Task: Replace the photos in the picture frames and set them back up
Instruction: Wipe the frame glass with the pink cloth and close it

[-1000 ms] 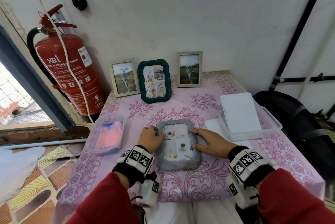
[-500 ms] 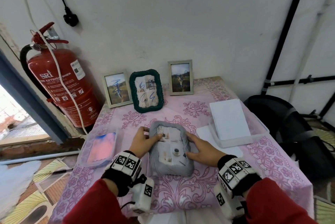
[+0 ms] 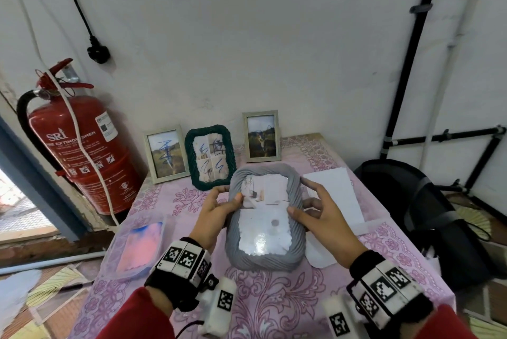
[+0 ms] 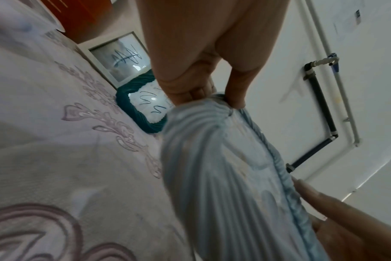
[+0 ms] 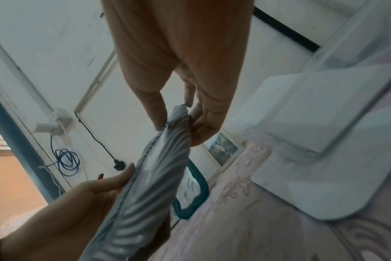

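Grey ribbed frame (image 3: pixel 265 218): being held tilted above the pink tablecloth (image 3: pixel 192 196), glass side up, near the table's middle. Left hand (image 3: pixel 216 211) pinching its left edge, thumb on the front. Right hand (image 3: pixel 321 215) gripping the right edge, thumb in front, fingers behind. Standing upright against the wall behind: green frame (image 3: pixel 210 157), flanked by two pale frames (image 3: pixel 166 157) (image 3: pixel 262 136). Sitting further left: red fire extinguisher (image 3: pixel 82 152).
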The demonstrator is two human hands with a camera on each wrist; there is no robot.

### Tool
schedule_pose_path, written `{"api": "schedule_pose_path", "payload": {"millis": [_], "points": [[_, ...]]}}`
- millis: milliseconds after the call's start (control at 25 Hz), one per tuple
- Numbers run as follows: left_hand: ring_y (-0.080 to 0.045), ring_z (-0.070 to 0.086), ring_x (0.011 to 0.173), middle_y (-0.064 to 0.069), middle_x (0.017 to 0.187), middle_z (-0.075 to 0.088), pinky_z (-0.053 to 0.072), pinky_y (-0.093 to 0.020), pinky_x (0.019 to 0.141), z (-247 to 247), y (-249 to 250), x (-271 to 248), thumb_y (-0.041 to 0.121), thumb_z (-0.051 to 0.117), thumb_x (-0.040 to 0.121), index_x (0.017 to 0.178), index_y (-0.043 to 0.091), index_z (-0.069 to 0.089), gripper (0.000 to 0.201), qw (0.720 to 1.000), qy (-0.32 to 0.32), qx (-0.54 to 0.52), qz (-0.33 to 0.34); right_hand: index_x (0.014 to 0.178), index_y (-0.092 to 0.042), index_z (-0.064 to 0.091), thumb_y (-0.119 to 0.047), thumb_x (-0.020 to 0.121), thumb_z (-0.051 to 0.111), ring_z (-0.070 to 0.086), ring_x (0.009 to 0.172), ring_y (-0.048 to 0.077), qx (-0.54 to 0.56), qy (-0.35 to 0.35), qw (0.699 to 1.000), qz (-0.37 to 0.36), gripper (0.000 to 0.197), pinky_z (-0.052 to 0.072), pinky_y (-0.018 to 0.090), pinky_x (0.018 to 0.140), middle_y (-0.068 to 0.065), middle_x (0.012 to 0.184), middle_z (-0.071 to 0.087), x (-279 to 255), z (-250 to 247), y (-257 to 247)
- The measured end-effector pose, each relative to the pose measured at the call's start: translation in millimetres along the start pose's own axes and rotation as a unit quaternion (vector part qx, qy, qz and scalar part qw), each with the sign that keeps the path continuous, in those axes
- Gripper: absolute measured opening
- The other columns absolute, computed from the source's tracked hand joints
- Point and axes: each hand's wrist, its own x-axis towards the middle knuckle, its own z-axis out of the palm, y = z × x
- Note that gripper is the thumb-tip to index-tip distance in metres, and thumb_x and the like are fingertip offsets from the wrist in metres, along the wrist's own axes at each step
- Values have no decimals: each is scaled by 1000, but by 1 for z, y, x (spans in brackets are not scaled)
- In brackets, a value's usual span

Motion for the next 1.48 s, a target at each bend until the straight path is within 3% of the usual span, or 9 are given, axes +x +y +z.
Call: {"api": "schedule_pose_path", "payload": {"millis": [160, 280, 400, 600, 760, 920, 1080, 1280, 1480], "points": [[-12, 67, 67, 2, 77, 73, 51, -26, 60, 15, 14, 4, 14, 62, 87, 101, 22, 53, 18, 999, -21, -1, 31, 130, -44, 40, -16, 83, 68, 68, 89, 22, 59, -14, 998, -13, 61, 57, 29, 77, 10, 96, 70, 0, -11, -26], [-10, 67, 66, 2, 77, 73, 52, -23, 56, 27, 29, 10, 13, 60, 87, 100, 23, 52, 18, 997, -56, -10, 54, 130, -42, 39, -9, 85, 64, 70, 87, 25, 98, -22, 995, -16, 62, 58, 35, 75, 17, 97, 72, 9, -20, -43], [-10, 67, 64, 1, 78, 72, 51, -20, 52, 37, 45, 21, 11, 59, 88, 99, 22, 51, 18, 995, -76, -16, 70, 128, -38, 43, -4, 85, 61, 71, 82, 22, 127, -23, 991, -30, 57, 58, 31, 68, 13, 95, 73, 26, -31, -60], [-12, 66, 71, -1, 88, 71, 53, -22, 57, 56, 68, 50, 13, 62, 86, 106, 21, 51, 25, 993, -83, -32, 82, 120, -31, 48, -12, 90, 57, 66, 67, 11, 119, -16, 993, -18, 36, 55, 28, 60, 1, 83, 71, 64, -56, -88], [-18, 65, 73, -4, 84, 72, 52, -30, 67, 74, 85, 80, 14, 62, 86, 102, 23, 52, 21, 988, -109, -34, 105, 109, -29, 49, -16, 93, 53, 62, 59, 7, 113, -18, 993, -3, 21, 52, 25, 52, -4, 72, 67, 98, -75, -106], [-11, 65, 64, 0, 77, 71, 51, -23, 52, 94, 96, 121, 18, 62, 87, 112, 21, 48, 29, 985, -120, -22, 122, 107, -31, 49, -17, 93, 53, 63, 60, 7, 88, 1, 996, -27, 20, 53, 24, 52, -5, 71, 68, 141, -91, -116], [-18, 67, 73, -8, 89, 68, 58, -36, 59, 110, 88, 156, 6, 59, 88, 123, 25, 45, 42, 985, -136, -27, 101, 108, -32, 46, -18, 94, 52, 62, 62, 8, 66, 34, 997, -35, 21, 53, 25, 54, -4, 74, 67, 183, -111, -117], [-24, 64, 81, -20, 96, 59, 56, -35, 64, 124, 51, 196, -5, 59, 85, 130, 24, 42, 55, 982, -160, 5, 97, 111, -30, 44, -17, 94, 52, 58, 73, 19, 52, 33, 998, 23, 23, 50, 35, 64, 7, 86, 63, 225, -145, -88], [-16, 67, 75, -8, 88, 64, 56, -29, 60, 133, 23, 226, -9, 58, 84, 125, 26, 45, 55, 984, -155, 20, 91, 109, -30, 46, -16, 92, 56, 61, 69, 18, 30, 25, 998, 47, 24, 51, 31, 64, 8, 85, 66, 249, -167, -54]]}}
